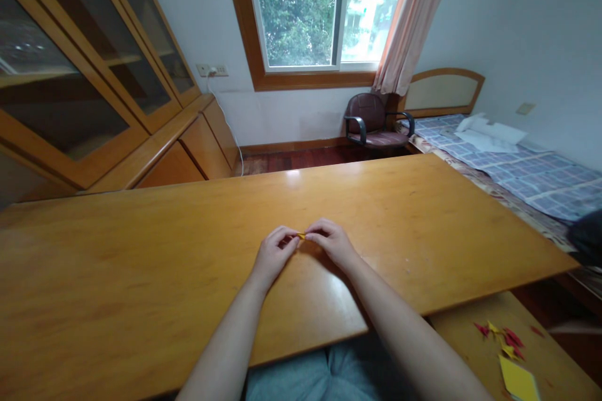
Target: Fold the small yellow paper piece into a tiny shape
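Observation:
A small piece of folded yellow paper [301,235] is pinched between my two hands, just above the wooden table [188,263]. My left hand [277,247] grips its left end with thumb and forefinger. From the other side, my right hand [332,241] holds the right end between thumb and fingertips. Most of the paper is hidden by the fingers, so its folded shape cannot be made out.
Lower right, a lower wooden surface [463,332] bears several red and yellow folded paper pieces [508,337] and a stack of yellow paper [518,379]. Beyond the table stand a brown armchair [371,116] and a bed [531,169]. Glass-door cabinets [141,106] line the left.

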A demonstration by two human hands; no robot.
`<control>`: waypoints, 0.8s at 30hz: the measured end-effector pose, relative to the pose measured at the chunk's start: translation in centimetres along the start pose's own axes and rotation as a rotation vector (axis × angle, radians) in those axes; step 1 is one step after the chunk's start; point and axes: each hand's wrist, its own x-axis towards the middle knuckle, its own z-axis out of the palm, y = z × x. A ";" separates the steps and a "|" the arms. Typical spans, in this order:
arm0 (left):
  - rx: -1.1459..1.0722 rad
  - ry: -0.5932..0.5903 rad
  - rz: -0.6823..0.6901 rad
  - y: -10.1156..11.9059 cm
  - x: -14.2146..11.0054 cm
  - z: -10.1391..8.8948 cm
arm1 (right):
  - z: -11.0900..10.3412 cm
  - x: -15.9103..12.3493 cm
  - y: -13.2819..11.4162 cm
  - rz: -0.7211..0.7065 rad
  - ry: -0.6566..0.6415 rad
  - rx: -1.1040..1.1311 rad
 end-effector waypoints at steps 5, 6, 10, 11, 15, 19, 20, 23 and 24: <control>-0.055 0.042 -0.026 -0.1 0.0 0.0 | 0.1 -0.2 0.0 0.047 0.000 0.011; -0.071 0.044 -0.049 -0.3 0.0 0.0 | 0.1 -0.2 -0.1 0.050 -0.004 0.014; -0.178 0.037 -0.160 -1.0 0.1 0.1 | 0.0 -0.1 -0.4 0.067 -0.029 0.005; -0.207 0.036 -0.175 -1.2 0.2 0.1 | 0.0 -0.1 -0.5 0.082 -0.031 0.005; -0.281 0.036 -0.168 -1.3 0.3 0.2 | 0.2 -0.1 -0.8 0.169 -0.025 0.061; -0.310 0.039 -0.184 -1.0 0.2 0.2 | 0.2 -0.2 -0.9 0.165 -0.011 0.064; -0.297 0.047 -0.185 -0.9 0.2 0.1 | 0.2 -0.2 -0.8 0.152 -0.006 0.055; -0.258 0.059 -0.176 -0.9 0.2 0.1 | 0.3 -0.3 -0.6 0.114 -0.023 0.015; -0.249 0.059 -0.172 -0.9 0.2 0.1 | 0.3 -0.3 -0.6 0.108 -0.035 0.009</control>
